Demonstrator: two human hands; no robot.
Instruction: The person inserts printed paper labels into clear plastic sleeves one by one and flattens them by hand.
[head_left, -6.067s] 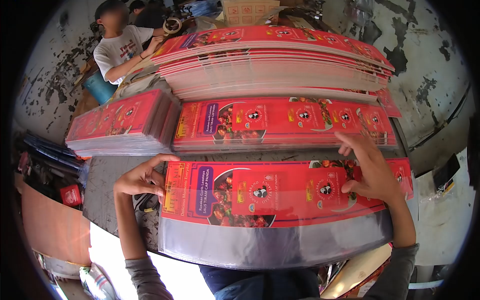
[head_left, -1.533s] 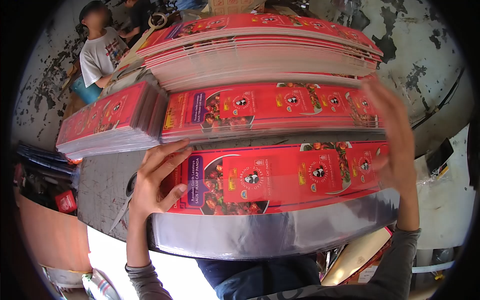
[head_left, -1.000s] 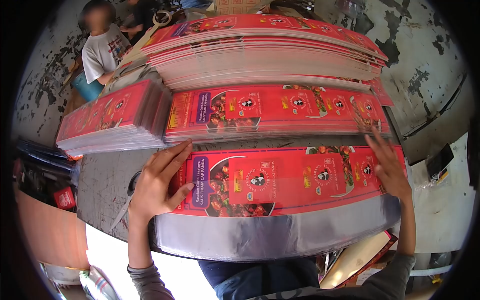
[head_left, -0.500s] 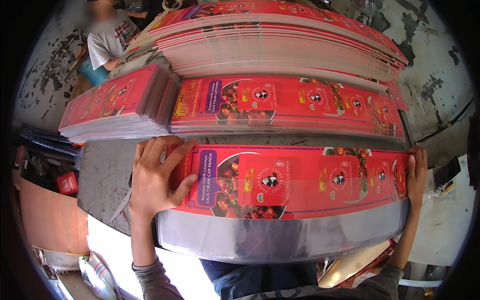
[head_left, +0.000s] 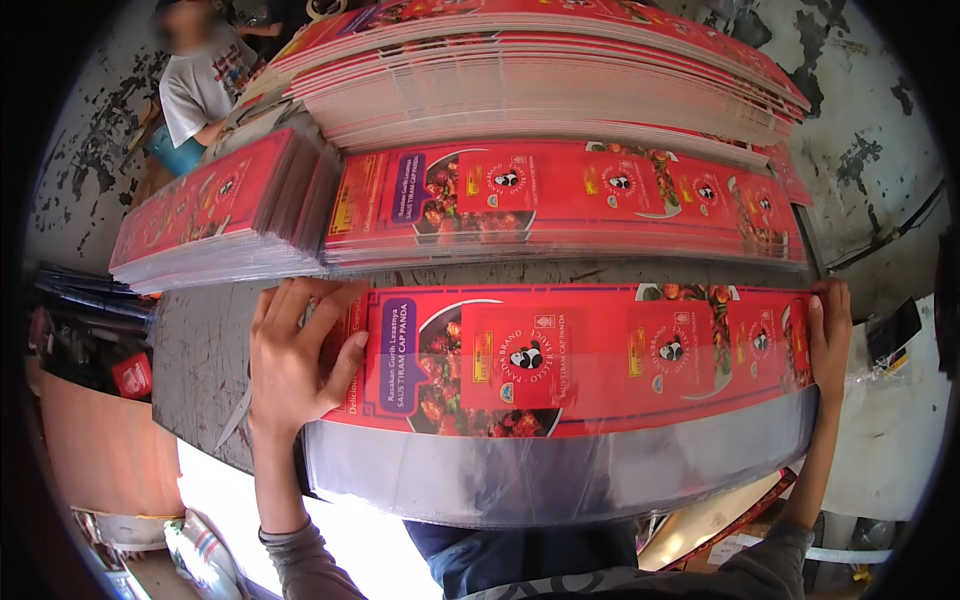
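A long red printed sheet (head_left: pixel 590 400) in a clear plastic sleeve (head_left: pixel 560 480) lies crosswise in front of me, the sleeve's empty lower part toward my body. My left hand (head_left: pixel 298 350) grips the sheet's left end, fingers bent over its far corner and thumb on the print. At the right end, my right hand (head_left: pixel 832 340) holds the edge between fingers and thumb. Behind it lies a stack of matching sleeved sheets (head_left: pixel 580 190), with another sleeved stack (head_left: pixel 200 210) angled at the left.
Farther back rises a tall pile of red sheets (head_left: pixel 560 90). Scissors (head_left: pixel 236 418) lie partly hidden by my left hand on the scratched grey table (head_left: pixel 195 350). A person (head_left: pixel 205 85) in a white shirt is at the back left, near a blue bucket (head_left: pixel 178 150).
My right hand has come down from above the sheet to its right edge and closed on it. My left hand has shifted from beside the left end onto the print.
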